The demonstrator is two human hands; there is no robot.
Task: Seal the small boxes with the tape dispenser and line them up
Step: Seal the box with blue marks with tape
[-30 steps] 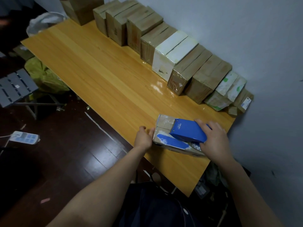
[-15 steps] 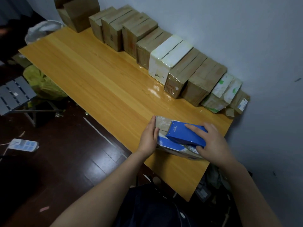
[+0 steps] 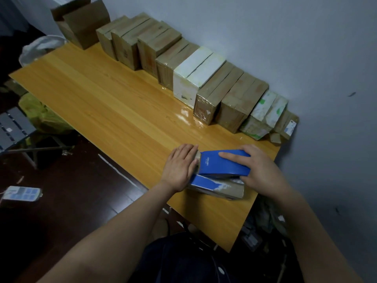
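Note:
A small flat box (image 3: 222, 187) with a blue patch on its side lies near the front right of the wooden table (image 3: 114, 111). The blue tape dispenser (image 3: 222, 165) sits on top of it, and my right hand (image 3: 259, 170) grips the dispenser from the right, forefinger laid along its top. My left hand (image 3: 180, 167) presses flat against the box's left end, fingers straight. A row of several taped boxes (image 3: 206, 78), brown and white, lines the wall at the back.
An open brown carton (image 3: 81, 23) stands at the far left end of the row. The table's front edge runs just below the box. Beyond it are a dark floor, a yellow-green bag (image 3: 38, 113), a grey stool (image 3: 14, 127) and a white power strip (image 3: 21, 194).
My left hand has come up from the box's near corner and now lies flat on its left end. The dispenser has slid left along the top of the box.

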